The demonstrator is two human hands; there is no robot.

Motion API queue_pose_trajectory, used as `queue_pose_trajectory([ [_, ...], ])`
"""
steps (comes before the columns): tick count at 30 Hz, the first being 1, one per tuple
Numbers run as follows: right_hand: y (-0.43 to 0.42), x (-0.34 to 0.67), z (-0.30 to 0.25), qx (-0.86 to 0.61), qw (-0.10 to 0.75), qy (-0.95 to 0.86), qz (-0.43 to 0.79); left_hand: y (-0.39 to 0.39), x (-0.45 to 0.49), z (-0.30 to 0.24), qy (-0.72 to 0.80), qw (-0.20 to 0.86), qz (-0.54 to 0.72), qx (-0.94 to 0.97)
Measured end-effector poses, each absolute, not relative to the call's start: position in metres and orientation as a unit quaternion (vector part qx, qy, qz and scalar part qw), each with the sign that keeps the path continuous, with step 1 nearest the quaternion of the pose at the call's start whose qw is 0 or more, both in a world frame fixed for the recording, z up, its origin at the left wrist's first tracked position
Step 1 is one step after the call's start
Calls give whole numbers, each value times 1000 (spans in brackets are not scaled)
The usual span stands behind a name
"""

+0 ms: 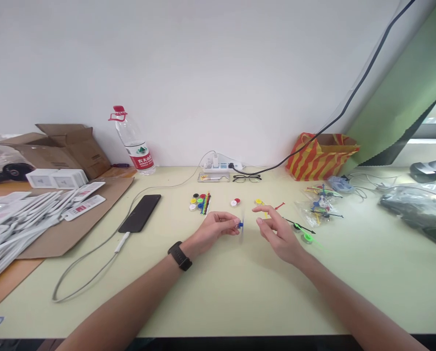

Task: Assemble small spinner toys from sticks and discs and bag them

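Pinched between the thumb and fingers of my left hand is a small blue spinner. Its thin upright blade is smeared, as if turning. My right hand is just to the right of it, fingers apart and holding nothing. Behind my right hand lie a yellow disc and a red arrow-shaped stick. A black arrow-shaped stick and a green disc sit beside its wrist. Farther back are a white disc and a red disc.
Several coloured discs and sticks are grouped behind my left hand. A phone on a cable lies left, near a water bottle. Glasses and a power strip are by the wall. Bagged parts and a striped bag stand right.
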State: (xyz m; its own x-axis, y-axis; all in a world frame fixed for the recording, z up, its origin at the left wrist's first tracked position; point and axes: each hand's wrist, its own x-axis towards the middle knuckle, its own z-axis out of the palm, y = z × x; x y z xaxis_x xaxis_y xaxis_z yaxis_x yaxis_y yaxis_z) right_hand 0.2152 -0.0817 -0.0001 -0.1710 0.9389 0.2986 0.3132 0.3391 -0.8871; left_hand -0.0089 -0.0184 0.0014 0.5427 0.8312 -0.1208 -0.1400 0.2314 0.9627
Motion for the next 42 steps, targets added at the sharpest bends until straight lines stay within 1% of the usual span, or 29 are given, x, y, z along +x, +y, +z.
queue_pose_trajectory([
  [5,-81,210,0,-433,465,-705,315,-19,-8,-1,324,714,332,524],
  [10,-81,209,-3,-436,445,-713,323,-21,-8,0,312,722,321,528],
  [16,-82,208,-3,-426,440,-721,324,-25,-7,5,297,726,299,543],
  [28,-83,207,-1,-428,429,-721,337,-28,-6,9,291,723,301,549],
  [30,-83,208,0,-431,439,-717,329,-27,-6,8,291,721,307,549],
  [35,-82,211,3,-442,504,-677,305,-24,-6,0,295,696,343,557],
  [40,-83,208,2,-434,523,-649,342,-22,-6,-3,295,677,362,569],
  [42,-84,210,4,-437,504,-634,392,-21,-6,-3,295,675,367,568],
])
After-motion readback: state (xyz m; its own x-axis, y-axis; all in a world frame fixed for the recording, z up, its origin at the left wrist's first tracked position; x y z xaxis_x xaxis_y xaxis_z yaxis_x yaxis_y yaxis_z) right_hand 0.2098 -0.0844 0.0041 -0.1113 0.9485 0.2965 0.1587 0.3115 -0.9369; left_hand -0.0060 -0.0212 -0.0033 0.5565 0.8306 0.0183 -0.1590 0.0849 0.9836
